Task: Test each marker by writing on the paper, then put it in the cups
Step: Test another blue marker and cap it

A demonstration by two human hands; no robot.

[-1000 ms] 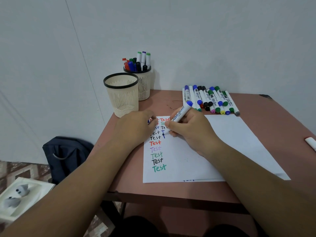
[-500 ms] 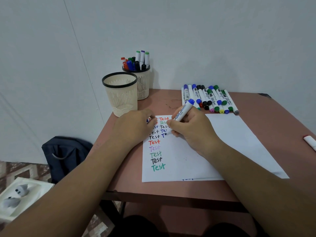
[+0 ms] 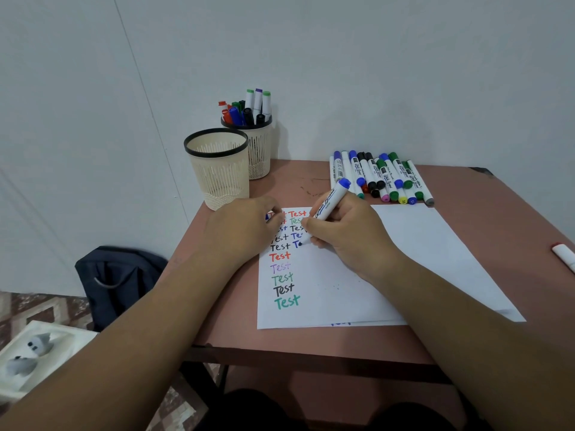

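Note:
My right hand (image 3: pixel 345 237) grips a white marker with a blue end (image 3: pixel 329 203), its tip on the white paper (image 3: pixel 404 259) beside a dark blue "Te". Columns of coloured "Test" words fill the paper's left part. My left hand (image 3: pixel 245 228) rests on the paper's top left corner, fingers curled around a small blue cap that barely shows. A row of several markers (image 3: pixel 379 178) lies at the table's back. The near cream cup (image 3: pixel 219 169) holds nothing visible; the far cup (image 3: pixel 258 147) holds several markers.
The reddish table (image 3: pixel 311 337) stands against a white wall. A lone red-tipped marker (image 3: pixel 564 255) lies at the right edge. A dark bag (image 3: pixel 115 281) sits on the floor to the left, near a white tray (image 3: pixel 28 356) with grey figures.
My right hand has moved the marker slightly rightward on the paper, and the blue word has grown from "T" to "Te". My left hand stays put.

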